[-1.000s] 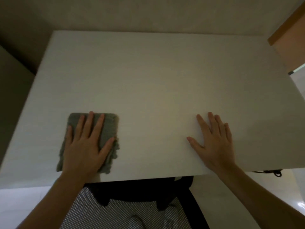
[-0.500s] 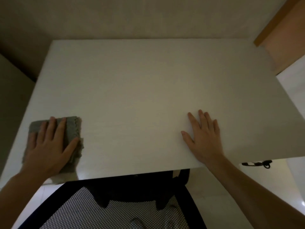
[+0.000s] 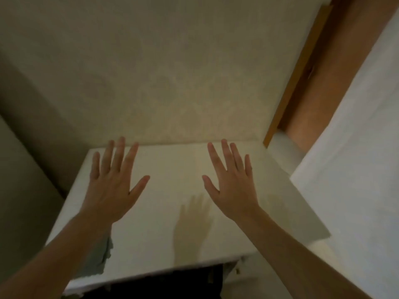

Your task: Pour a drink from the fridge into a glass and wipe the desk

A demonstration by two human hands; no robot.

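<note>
The white desk (image 3: 172,244) fills the lower middle of the head view. Both my hands are raised above it with fingers spread and nothing in them. My left hand (image 3: 112,186) hovers over the desk's left side, my right hand (image 3: 233,186) over the right side. The grey cloth (image 3: 98,257) lies on the desk near its front left edge, mostly hidden under my left forearm. My right hand casts a shadow on the desktop. No drink or glass is in view.
A beige wall (image 3: 172,72) stands right behind the desk. A wooden door frame (image 3: 302,72) runs along the right, with a white surface (image 3: 356,169) beside it. A dark chair (image 3: 164,283) shows under the desk's front edge.
My left hand has let go of the cloth and lifted off it. My right hand has lifted from the desk too. The view has tilted up towards the wall.
</note>
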